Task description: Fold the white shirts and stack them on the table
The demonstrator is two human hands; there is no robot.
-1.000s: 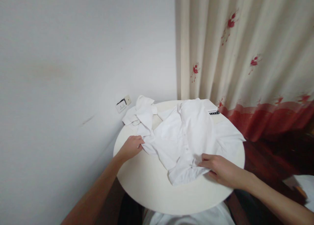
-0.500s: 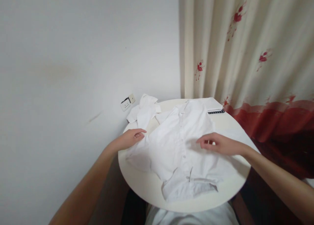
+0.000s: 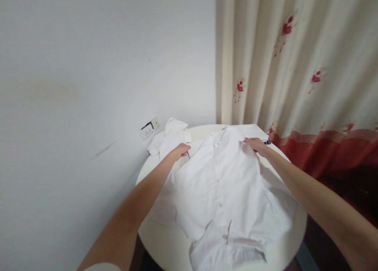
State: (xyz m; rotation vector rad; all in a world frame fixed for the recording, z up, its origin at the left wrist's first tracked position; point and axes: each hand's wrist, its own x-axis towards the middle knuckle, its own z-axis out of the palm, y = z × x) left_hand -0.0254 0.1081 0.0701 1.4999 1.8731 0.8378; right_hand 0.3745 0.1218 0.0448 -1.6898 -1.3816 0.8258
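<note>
A white button-up shirt (image 3: 220,188) lies spread front-up on a round cream table (image 3: 165,243), collar at the far side, hem crumpled at the near edge. My left hand (image 3: 180,150) rests at the shirt's far left shoulder, fingers curled onto the cloth. My right hand (image 3: 256,144) lies on the far right shoulder near the collar, fingers pressed down on the fabric. Both arms reach forward over the shirt.
A second white garment (image 3: 169,137) lies bunched at the table's far left edge. A small dark object (image 3: 267,142) peeks out by my right hand. A wall socket (image 3: 149,128) sits on the white wall at left. A cream and red curtain (image 3: 295,86) hangs right behind the table.
Both hands moved from the shirt's near and middle part up to its shoulders. The shirt went from crumpled to spread flat and now lies nearer to me.
</note>
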